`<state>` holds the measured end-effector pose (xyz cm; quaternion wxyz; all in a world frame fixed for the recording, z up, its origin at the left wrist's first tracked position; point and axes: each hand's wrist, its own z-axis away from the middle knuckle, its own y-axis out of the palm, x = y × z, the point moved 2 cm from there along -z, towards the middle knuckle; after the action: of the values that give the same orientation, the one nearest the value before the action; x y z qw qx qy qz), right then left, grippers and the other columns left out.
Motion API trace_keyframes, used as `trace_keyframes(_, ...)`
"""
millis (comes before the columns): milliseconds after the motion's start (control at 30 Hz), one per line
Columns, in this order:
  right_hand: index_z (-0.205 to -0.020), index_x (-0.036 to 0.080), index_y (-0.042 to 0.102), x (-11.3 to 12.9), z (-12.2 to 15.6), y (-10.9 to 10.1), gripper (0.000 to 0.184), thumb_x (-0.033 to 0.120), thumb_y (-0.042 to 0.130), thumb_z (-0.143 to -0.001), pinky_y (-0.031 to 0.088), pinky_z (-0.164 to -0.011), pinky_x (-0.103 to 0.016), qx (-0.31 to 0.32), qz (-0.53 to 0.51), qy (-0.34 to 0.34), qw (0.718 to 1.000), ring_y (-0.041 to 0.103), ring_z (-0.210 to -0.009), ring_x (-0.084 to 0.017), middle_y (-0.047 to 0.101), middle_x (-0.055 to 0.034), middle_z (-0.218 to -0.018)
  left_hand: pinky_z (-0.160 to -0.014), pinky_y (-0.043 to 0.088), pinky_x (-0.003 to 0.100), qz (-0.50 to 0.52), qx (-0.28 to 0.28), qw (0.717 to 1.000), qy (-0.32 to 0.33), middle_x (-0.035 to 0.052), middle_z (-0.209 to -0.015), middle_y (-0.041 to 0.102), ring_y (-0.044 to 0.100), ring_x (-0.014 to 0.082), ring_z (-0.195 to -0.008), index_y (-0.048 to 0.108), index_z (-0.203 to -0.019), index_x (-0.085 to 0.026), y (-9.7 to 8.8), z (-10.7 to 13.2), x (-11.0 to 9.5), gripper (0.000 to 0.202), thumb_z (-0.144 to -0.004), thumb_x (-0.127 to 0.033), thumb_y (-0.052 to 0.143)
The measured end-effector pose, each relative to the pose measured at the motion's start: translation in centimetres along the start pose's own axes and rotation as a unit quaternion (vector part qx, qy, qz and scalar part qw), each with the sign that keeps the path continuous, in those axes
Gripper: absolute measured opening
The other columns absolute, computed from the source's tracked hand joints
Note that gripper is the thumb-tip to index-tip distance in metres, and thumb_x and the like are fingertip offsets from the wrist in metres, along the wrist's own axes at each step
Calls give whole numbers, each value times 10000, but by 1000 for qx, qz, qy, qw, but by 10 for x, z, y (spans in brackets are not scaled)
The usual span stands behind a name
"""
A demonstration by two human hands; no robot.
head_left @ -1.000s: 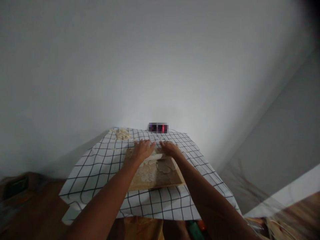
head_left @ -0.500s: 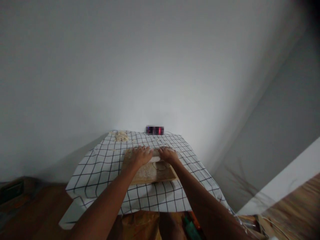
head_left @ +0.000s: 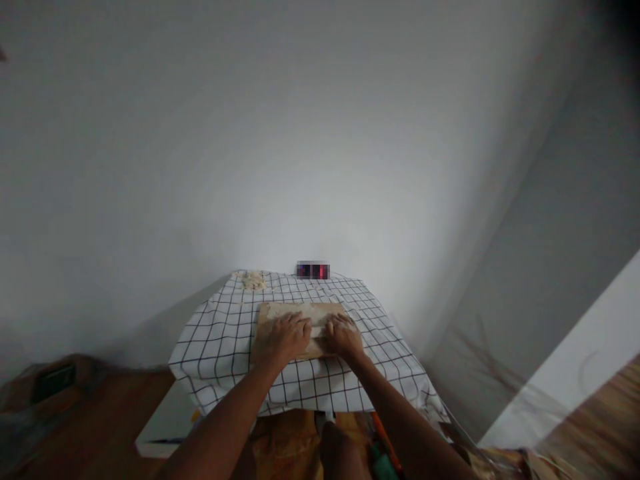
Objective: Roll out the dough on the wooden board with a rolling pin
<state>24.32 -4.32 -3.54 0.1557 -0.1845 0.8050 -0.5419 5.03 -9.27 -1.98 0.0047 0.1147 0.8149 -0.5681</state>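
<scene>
A floured wooden board [head_left: 327,349] lies on a checked cloth. Across it runs a pale rolling pin [head_left: 319,331], of which only the stretch between my hands shows plainly. My left hand [head_left: 291,335] is on the pin's left part, fingers curved over it. The right part is under my right hand [head_left: 344,333], held the same way. White flour [head_left: 300,309] coats the far side of the board. Any dough beneath the pin is hidden or too blurred to make out.
A white cloth with black checks [head_left: 213,347] covers the table. Pale dough strips or scraps [head_left: 254,280] lie in a heap at its far left. A dark blurred-out object [head_left: 313,270] leans at the wall [head_left: 320,167]. A brown box [head_left: 55,383] stands on the floor at left.
My hands and the rolling pin have come back from the board's far part towards me. A flat dough round seen near the pin earlier no longer shows clearly. The view has shifted slightly.
</scene>
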Motion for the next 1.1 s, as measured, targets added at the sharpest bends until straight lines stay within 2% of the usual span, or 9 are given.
trace_keyframes(133,-1190,197,866,7,18,-1,282,258,591,-1173,489,-1341,-455,-14,-17,-8,1000,700,-1514,-296,799,-161,-1526,-1317,478,588,20,-24,999,14,131,-1660,720,619,355,-1555,788,-1528,-259,-7,18,-7,490,-1158,-284,466)
trace_keyframes(233,-1226,210,874,9,25,-2,357,187,523,-1171,515,-1324,-438,-34,-44,14,998,686,-1537,-275,797,-133,-1538,-1338,483,593,23,-12,1000,15,97,-1630,749,643,341,-1548,794,-1522,-292,-13,22,-11,492,-1146,-276,476)
trace_keyframes(400,-1218,231,894,9,22,5,407,158,502,-1135,557,-1282,-452,-58,-66,37,995,712,-1498,-269,831,-119,-1476,-1308,531,582,7,4,1000,1,85,-1662,731,669,347,-1542,827,-1493,-314,-17,16,-13,489,-1149,-310,480)
trace_keyframes(567,-1299,226,883,7,16,14,401,203,518,-1137,565,-1259,-436,-77,-78,63,992,713,-1487,-267,822,-103,-1502,-1336,494,603,1,36,999,-7,60,-1725,678,632,333,-1594,825,-1498,-331,-13,9,-8,496,-1163,-336,459)
trace_keyframes(733,-1287,211,889,6,15,14,406,193,504,-1161,533,-1279,-390,-67,-86,73,991,694,-1514,-258,809,-95,-1530,-1322,488,627,5,29,999,15,58,-1713,689,641,322,-1581,824,-1459,-337,-12,10,-8,480,-1169,-317,442)
trace_keyframes(833,-1321,188,876,6,14,12,409,191,496,-1170,527,-1275,-380,-76,-95,80,989,707,-1490,-258,822,-109,-1504,-1312,490,604,10,26,999,17,63,-1683,715,656,306,-1559,820,-1443,-319,-15,11,-9,476,-1173,-303,429)
trace_keyframes(967,-1233,211,888,7,14,10,339,213,557,-1164,526,-1266,-391,-80,-86,72,991,713,-1467,-271,828,-114,-1486,-1300,497,552,20,43,998,28,54,-1614,769,680,281,-1521,828,-1397,-284,-19,6,-10,468,-1178,-311,416)
trace_keyframes(1100,-1193,226,885,8,15,9,318,210,568,-1164,524,-1253,-376,-66,-81,71,992,704,-1471,-265,826,-109,-1489,-1278,515,538,17,44,998,40,74,-1594,777,691,298,-1502,831,-1378,-263,-14,4,-9,481,-1172,-300,397)
